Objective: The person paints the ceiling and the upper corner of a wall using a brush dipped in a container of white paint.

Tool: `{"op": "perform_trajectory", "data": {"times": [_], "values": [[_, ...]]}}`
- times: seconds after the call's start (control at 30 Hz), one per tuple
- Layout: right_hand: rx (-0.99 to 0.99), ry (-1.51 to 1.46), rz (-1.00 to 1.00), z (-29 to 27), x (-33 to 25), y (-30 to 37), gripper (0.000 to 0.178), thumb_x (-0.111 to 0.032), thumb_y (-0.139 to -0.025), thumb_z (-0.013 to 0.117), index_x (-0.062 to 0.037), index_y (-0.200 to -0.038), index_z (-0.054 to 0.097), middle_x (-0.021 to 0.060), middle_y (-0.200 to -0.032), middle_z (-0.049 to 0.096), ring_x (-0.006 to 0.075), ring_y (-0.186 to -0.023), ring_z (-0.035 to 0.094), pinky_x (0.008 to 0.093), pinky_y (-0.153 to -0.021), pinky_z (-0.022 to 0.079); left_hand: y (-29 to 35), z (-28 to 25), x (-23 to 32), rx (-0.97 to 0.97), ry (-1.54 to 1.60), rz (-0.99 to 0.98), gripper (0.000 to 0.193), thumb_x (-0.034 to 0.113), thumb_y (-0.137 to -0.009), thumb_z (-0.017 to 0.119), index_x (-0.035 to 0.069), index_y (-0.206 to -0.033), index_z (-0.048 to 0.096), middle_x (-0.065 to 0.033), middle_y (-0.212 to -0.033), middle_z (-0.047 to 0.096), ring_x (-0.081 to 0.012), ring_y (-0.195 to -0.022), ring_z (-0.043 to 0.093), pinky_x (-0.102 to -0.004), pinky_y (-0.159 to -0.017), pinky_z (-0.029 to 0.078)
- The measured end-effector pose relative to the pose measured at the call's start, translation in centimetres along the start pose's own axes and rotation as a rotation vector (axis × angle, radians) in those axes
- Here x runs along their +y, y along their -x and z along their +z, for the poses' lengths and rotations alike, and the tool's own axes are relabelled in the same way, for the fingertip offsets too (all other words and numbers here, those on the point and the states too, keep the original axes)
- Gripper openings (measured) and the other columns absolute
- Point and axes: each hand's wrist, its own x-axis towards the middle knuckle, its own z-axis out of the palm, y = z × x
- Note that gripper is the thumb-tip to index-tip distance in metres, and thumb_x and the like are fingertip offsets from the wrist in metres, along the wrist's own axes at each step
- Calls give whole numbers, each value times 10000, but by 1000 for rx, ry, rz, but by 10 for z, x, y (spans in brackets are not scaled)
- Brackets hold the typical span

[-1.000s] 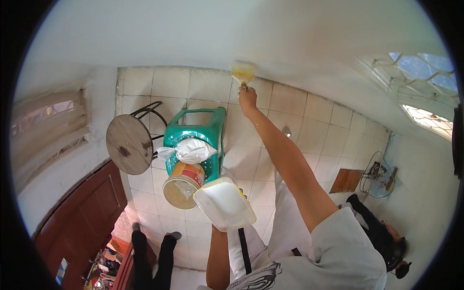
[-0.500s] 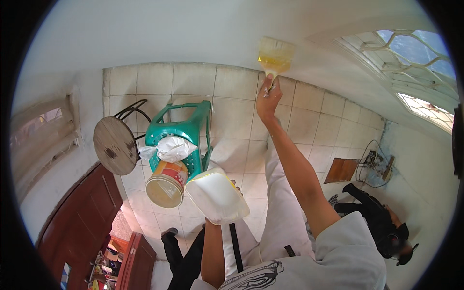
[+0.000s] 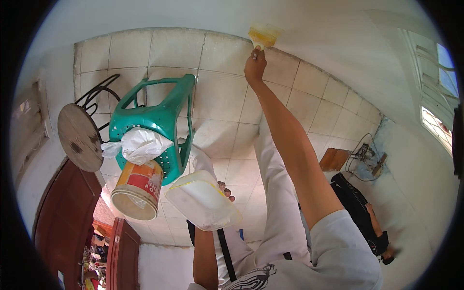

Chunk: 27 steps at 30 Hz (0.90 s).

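Note:
My right hand (image 3: 255,65), its arm stretched far forward, is closed around the handle of a wide paintbrush (image 3: 263,37). The yellowish bristles meet the white wall (image 3: 319,34) just above where it joins the tiles. Lower down, my left hand (image 3: 226,192) grips a shallow white plastic tub (image 3: 203,200) with yellow smears along its rim. Only the fingertips show past the tub's edge; the palm is hidden behind it. Left of the tub are a green plastic stool (image 3: 162,113), a white plastic bag (image 3: 142,145) on its seat and an orange-and-white bucket (image 3: 137,191).
A round wooden-topped stool (image 3: 82,137) stands at the left, near a brown door (image 3: 63,217). At the right, a person in black (image 3: 360,212) is by the wall, near a brown board (image 3: 334,159) and coiled cables (image 3: 362,152). A grilled window (image 3: 437,82) is at the upper right.
The whole view has shifted, with the stool and bucket appearing larger and farther left. My right hand has brought the brush closer to the wall's bottom edge. Both hands keep their holds.

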Motion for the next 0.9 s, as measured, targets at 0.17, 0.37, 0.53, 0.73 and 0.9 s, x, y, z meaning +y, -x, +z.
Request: {"op": "perform_trajectory", "data": {"times": [0.17,0.37,0.53,0.73,0.9], "values": [[-138,91,324,28,54,-27,443,-352,-1050,435,25,-867,581,154,-730,625,244,-594,624,374,-546,526,-12,-14,6,-13,38,-47,582,492,-927,609,155,-1386,487,-106,-1263,449,-323,-1188,456,-534,-1044,380],[-160,-125,344,-22,-45,-11,428,-347,-1049,473,21,-878,609,98,-682,600,184,-529,588,326,-474,481,-14,17,13,92,188,-83,661,500,-849,690,2,-1260,548,-135,-1216,557,-331,-1120,537,-494,-1017,425],[-180,-286,185,-98,-128,40,368,-311,-1078,429,-34,-881,571,14,-614,492,110,-463,465,297,-433,410,-8,17,14,-26,185,-100,641,515,-911,622,115,-1395,496,-154,-1277,467,-373,-1192,486,-555,-1055,386],[-29,-303,-145,-124,-161,89,298,-297,-1088,413,-44,-995,538,12,-604,461,99,-483,447,296,-458,381,2,-13,14,145,183,-52,703,516,-883,665,48,-1377,492,-159,-1265,494,-392,-1171,512,-563,-1020,428],[15,-3,-205,-57,-73,27,285,-246,-1078,402,4,-1080,539,173,-666,563,334,-561,553,406,-562,426,4,-21,17,102,162,-60,702,518,-878,676,54,-1372,493,-161,-1282,501,-395,-1208,506,-577,-1016,446]]}}
